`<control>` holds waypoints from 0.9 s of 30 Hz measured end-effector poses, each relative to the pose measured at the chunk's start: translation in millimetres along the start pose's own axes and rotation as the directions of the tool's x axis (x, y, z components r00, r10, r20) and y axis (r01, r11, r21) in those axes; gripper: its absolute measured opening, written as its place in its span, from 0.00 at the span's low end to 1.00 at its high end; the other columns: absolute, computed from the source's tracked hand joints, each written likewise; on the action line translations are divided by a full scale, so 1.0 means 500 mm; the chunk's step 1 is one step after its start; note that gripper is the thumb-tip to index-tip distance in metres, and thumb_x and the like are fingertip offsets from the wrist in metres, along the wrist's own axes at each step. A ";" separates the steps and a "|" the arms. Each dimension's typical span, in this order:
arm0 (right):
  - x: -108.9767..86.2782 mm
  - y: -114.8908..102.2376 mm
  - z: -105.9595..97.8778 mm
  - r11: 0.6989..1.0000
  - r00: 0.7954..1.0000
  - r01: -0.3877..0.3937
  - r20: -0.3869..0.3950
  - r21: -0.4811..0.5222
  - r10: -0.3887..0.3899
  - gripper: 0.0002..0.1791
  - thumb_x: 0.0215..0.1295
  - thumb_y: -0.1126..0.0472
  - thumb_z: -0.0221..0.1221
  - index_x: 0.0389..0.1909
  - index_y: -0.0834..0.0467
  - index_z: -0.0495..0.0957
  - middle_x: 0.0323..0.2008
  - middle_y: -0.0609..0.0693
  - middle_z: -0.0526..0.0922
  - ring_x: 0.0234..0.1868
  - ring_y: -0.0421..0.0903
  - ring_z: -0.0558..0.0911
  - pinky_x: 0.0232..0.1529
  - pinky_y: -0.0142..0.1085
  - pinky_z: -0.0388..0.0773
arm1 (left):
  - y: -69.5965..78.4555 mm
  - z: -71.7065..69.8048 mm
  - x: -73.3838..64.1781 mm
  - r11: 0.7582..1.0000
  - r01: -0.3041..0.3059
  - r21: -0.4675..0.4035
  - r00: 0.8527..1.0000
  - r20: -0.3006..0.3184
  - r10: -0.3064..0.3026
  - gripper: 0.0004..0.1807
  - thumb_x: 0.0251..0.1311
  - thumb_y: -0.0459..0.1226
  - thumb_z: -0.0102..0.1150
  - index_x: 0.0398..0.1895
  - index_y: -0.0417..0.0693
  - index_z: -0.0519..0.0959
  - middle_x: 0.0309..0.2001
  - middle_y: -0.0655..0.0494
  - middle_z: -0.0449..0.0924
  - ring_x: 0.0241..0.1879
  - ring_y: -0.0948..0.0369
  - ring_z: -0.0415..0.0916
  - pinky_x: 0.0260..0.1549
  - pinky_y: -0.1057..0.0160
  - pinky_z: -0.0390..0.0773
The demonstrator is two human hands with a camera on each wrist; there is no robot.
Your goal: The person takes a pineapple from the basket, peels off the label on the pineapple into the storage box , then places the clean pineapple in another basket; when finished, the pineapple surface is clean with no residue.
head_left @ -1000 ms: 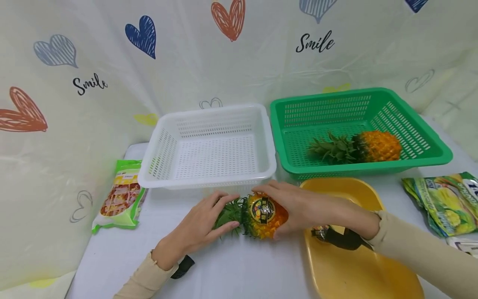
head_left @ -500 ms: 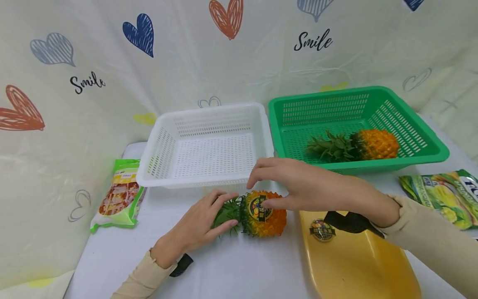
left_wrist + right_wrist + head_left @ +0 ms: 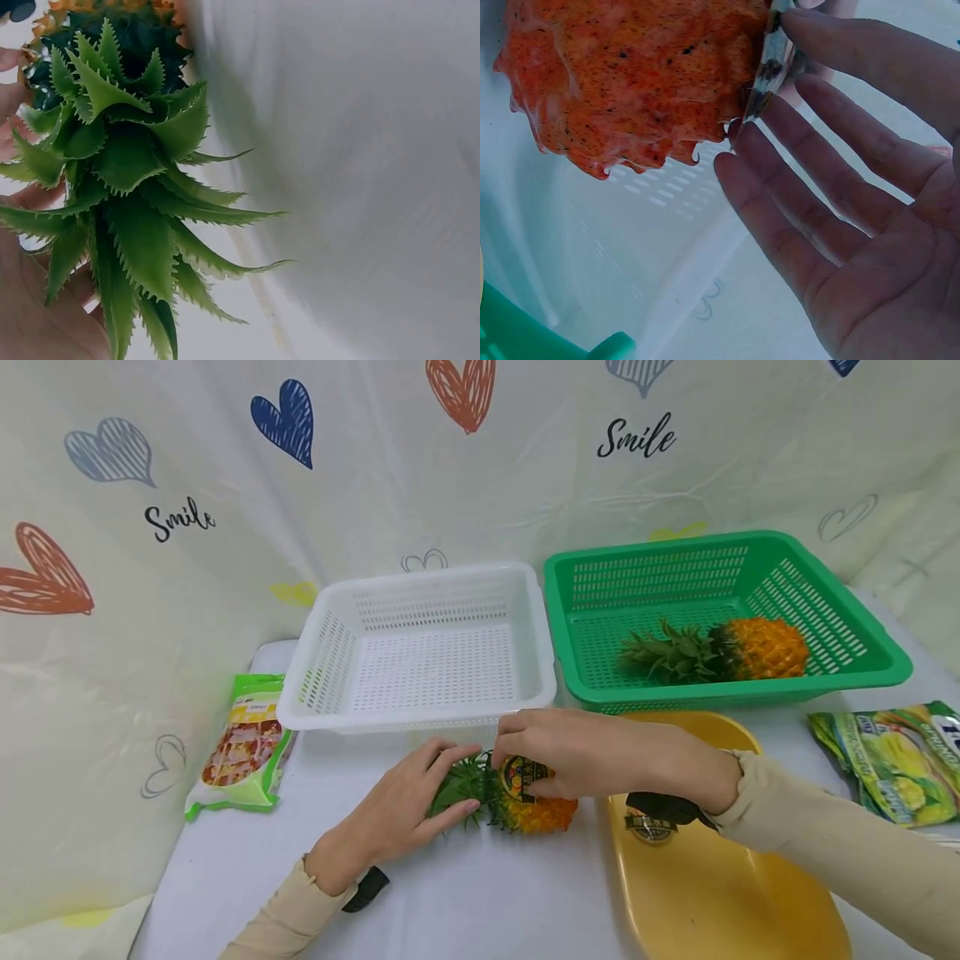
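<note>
A pineapple point(image 3: 534, 814) with a green leafy crown lies on the white tabletop, a round black-and-gold label point(image 3: 517, 774) on its body. My left hand point(image 3: 401, 802) curves round the crown point(image 3: 135, 202), thumb on the near side and fingers on the far side. Over the fruit's body, my right hand point(image 3: 573, 752) reaches to the label, its thumb touching the label's right part and the other fingers near the upper edge. From the right wrist, the label point(image 3: 769, 67) shows edge-on beside the orange skin, with the fingers fairly straight along it.
Behind stands a white basket point(image 3: 416, 720); to its right a green basket point(image 3: 731, 695) holds another pineapple point(image 3: 761, 647). A yellow tray point(image 3: 705, 902) with a round label point(image 3: 651, 827) lies at the right. Snack packets lie far left point(image 3: 240, 752) and far right point(image 3: 896, 760).
My right hand has let go of the pineapple's right end, lifted above it, then come down with thumb and fingers at the label. The left hand stays at the crown.
</note>
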State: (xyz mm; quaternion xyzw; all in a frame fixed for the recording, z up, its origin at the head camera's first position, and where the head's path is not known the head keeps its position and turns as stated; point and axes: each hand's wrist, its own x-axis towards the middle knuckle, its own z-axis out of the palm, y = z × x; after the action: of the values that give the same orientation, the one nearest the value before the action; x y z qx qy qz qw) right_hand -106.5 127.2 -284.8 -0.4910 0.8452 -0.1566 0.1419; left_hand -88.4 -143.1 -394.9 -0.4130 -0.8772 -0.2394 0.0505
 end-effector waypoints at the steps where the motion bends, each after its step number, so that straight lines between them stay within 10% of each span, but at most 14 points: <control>1: 0.000 0.001 0.001 1.000 1.000 0.006 -0.006 0.000 -0.006 0.16 0.64 0.65 0.73 0.52 0.60 0.84 0.50 0.49 0.82 0.49 0.45 0.82 0.52 0.38 0.82 | 0.000 0.000 0.000 1.000 -0.002 0.001 1.000 -0.003 0.002 0.32 0.78 0.55 0.54 0.76 0.51 0.67 0.59 0.53 0.72 0.46 0.62 0.74 0.45 0.58 0.79; 16: 0.004 0.002 0.018 0.992 0.978 0.107 -0.170 -0.068 -0.117 0.14 0.59 0.76 0.71 0.41 0.57 0.87 0.37 0.45 0.81 0.41 0.40 0.83 0.43 0.30 0.82 | 0.003 0.002 0.002 1.000 -0.017 0.016 1.000 -0.007 0.017 0.32 0.78 0.55 0.53 0.76 0.50 0.66 0.58 0.54 0.72 0.41 0.64 0.71 0.41 0.61 0.75; 27: -0.051 -0.028 0.018 0.977 0.923 0.212 -0.335 0.027 -0.191 0.10 0.64 0.72 0.71 0.37 0.52 0.86 0.36 0.40 0.80 0.34 0.34 0.78 0.38 0.26 0.80 | 0.005 0.001 -0.004 1.000 -0.015 0.007 1.000 -0.019 0.015 0.31 0.77 0.54 0.55 0.76 0.50 0.68 0.58 0.53 0.72 0.42 0.63 0.71 0.41 0.60 0.75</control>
State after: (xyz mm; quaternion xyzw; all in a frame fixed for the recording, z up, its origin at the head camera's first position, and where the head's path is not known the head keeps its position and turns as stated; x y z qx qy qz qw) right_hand -79.6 141.7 -285.2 -0.5373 0.7967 -0.2766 -0.0032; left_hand -85.0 -142.7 -394.9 -0.4173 -0.8744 -0.2398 0.0622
